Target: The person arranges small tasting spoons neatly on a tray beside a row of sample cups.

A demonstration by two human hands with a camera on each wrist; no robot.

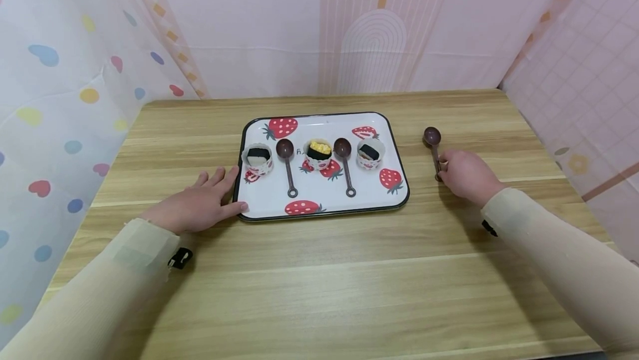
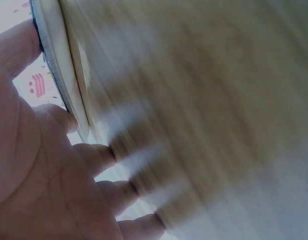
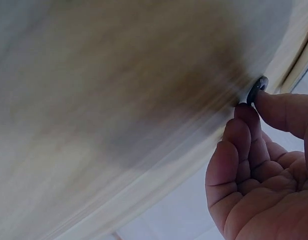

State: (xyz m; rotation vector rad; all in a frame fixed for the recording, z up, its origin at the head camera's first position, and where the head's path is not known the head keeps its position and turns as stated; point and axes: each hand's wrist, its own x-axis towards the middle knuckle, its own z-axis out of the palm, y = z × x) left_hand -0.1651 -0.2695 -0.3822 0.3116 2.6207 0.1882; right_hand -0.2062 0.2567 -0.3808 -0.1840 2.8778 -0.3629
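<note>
- Our right hand [image 1: 466, 174] sits on the tabletop [image 1: 319, 271] to the right of the tray [image 1: 399, 182], its fingers curled in a pinching grip round the handle end of a loose brown spoon [image 1: 433, 146].
- That spoon lies outside the tray, well apart from its right rim. Its long axis runs away from us: the bowl is at the far end and the handle comes back toward our grip, so the bowl points ahead of the hand.
- The right wrist view shows fingertip and thumb meeting on the dark handle tip [image 3: 257, 89]; the rest of that picture is blurred.
- Our left hand [image 1: 199, 204] lies flat with its fingers spread, the thumb and forefinger touching the tray's near left corner. It holds nothing.
- On the tray stand three small paper cups, the left cup [image 1: 258, 158], middle cup [image 1: 319, 152] and right cup [image 1: 371, 152], with two more spoons [image 1: 288, 163] lying between them, their handles toward us as well.
- The right cup has no spoon to its right, and the right hand is much the nearer one to that side.
</note>
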